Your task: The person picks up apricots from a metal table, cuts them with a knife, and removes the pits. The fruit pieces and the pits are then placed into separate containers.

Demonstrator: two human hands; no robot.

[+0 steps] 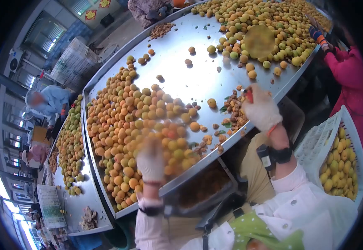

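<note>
My left hand (150, 160), in a pale glove, is over the near edge of a big pile of apricots (119, 121) on the metal table (177, 46). Motion blurs its fingers, so their grip is hidden. My right hand (262, 109), also in a whitish glove, is at the table's near edge with its fingers closed around a small red object (249, 96), perhaps a tool handle. Just left of it lies a heap of brown pits and torn fruit scraps (235, 109). Single apricots (211, 103) lie scattered between the hands.
A second fruit pile (248, 25) covers the far right. A white crate (344, 121) of yellow fruit stands at my right; a grey tub (233, 183) sits below the edge. A person in pink (348, 79) works at right, another in blue (52, 100) at left.
</note>
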